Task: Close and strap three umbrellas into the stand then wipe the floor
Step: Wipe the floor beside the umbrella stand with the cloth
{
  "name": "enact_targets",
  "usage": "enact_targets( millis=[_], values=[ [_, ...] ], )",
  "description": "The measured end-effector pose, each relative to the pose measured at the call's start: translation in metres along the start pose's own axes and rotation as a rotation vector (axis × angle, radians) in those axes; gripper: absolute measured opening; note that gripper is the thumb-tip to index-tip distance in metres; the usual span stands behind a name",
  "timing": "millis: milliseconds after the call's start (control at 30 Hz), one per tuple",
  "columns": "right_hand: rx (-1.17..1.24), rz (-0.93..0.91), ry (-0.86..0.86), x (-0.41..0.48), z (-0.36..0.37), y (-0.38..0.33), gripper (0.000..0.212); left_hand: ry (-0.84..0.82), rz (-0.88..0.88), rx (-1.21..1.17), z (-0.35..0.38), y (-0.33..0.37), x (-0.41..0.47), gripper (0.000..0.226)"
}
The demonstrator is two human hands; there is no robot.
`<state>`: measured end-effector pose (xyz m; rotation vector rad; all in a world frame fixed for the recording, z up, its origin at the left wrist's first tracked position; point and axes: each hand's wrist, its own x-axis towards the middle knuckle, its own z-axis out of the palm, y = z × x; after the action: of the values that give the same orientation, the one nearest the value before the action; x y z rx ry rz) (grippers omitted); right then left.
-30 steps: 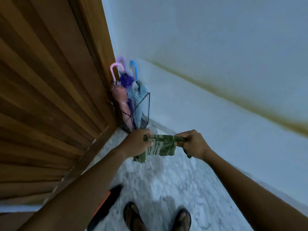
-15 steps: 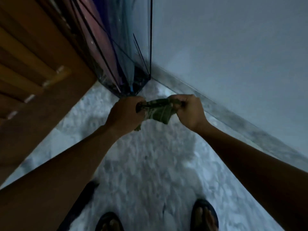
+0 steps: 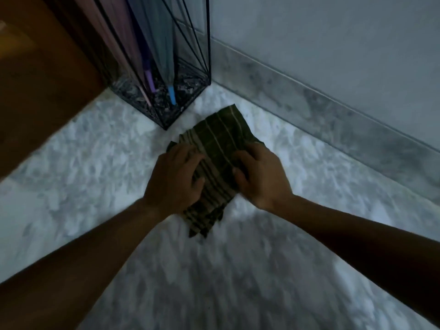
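Dim bluish light is falling here. The floor (image 3: pixel 238 282) is looking blurred, mostly toward the bottom edge.

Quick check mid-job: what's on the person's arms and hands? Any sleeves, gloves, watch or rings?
The left forearm and right forearm are bare as far as the frame shows; no sleeve edge in view. The left hand and right hand wear no gloves. No watch, band or ring shows, though the picture is dim and blurred.
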<state>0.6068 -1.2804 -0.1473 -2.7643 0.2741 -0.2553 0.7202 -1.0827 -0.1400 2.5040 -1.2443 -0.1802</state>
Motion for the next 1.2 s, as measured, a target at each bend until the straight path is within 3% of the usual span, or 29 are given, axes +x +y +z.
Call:
enact_targets(
  millis=[67, 167, 233, 333, 667, 1067, 1200],
  values=[
    [0.007, 0.089, -0.073, 0.013, 0.007, -0.010, 0.058, -0.177, -0.018, 0.100, 0.000, -0.020, 0.005, 0.078],
    [0.075, 0.309, -0.380, 0.031, 0.020, -0.022, 0.082, -0.346, -0.059, 0.190, 0.005, -0.038, 0.000, 0.110],
    [0.060, 0.323, -0.471, 0.036, 0.028, -0.021, 0.089, -0.422, -0.058, 0.222, 0.004, -0.041, -0.001, 0.115],
    [-0.030, 0.287, -0.466, 0.033, 0.034, -0.012, 0.096, -0.501, -0.083, 0.231, 0.002, -0.040, 0.004, 0.115],
    [-0.121, 0.275, -0.423, 0.086, 0.022, 0.045, 0.103, -0.424, -0.334, 0.117, 0.023, -0.006, 0.051, 0.117],
    [-0.141, 0.179, -0.388, 0.131, 0.039, 0.043, 0.090, -0.223, -0.344, 0.174, 0.032, -0.019, 0.074, 0.115],
    [-0.129, 0.113, -0.413, 0.154, 0.042, 0.036, 0.095, -0.194, -0.357, 0.168, 0.033, -0.021, 0.069, 0.113]
  ],
)
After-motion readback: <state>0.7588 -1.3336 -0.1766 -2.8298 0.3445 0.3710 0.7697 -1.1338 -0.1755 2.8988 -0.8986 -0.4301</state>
